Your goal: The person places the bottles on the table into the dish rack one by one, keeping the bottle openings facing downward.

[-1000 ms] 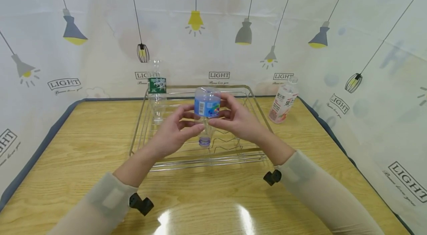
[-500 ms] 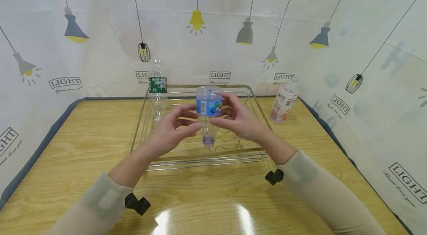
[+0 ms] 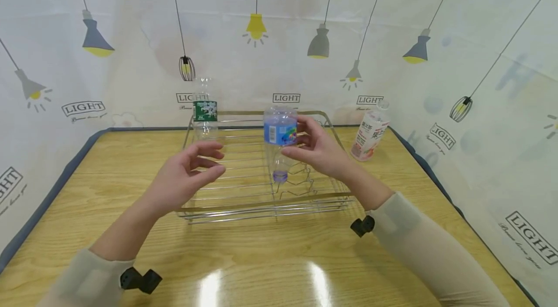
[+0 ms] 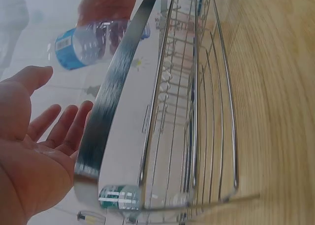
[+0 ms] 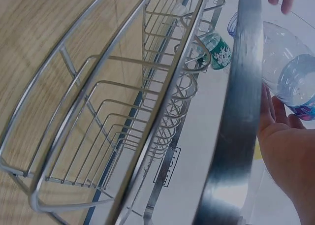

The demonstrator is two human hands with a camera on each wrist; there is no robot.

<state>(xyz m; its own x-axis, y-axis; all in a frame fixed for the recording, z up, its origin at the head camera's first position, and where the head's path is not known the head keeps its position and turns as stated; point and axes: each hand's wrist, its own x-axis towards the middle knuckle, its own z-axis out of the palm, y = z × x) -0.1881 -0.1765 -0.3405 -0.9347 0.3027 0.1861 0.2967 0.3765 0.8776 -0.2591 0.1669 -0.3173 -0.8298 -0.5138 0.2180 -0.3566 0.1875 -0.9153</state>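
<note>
A clear plastic bottle with a blue label point(image 3: 280, 133) is held upside down over the rack, its purple-ringed neck pointing down. My right hand point(image 3: 320, 149) grips it from the right, thumb in front and fingers behind; the right wrist view shows the fingers against the bottle point(image 5: 280, 62). My left hand point(image 3: 180, 176) is apart from it, fingers loosely bent around nothing, over the rack's left front. In the left wrist view that palm point(image 4: 39, 156) is bare. The metal wire rack point(image 3: 235, 207) lies beneath both hands.
A clear bottle with a green label point(image 3: 205, 111) stands in the rack's back left, its lower part hidden by my left hand. A white and pink bottle point(image 3: 370, 132) stands on the wooden table point(image 3: 279, 258) right of the rack. A printed cloth point(image 3: 287, 65) hangs behind.
My left hand has let go of the blue-labelled bottle and moved left and toward me. My right hand has shifted slightly right and up with the bottle.
</note>
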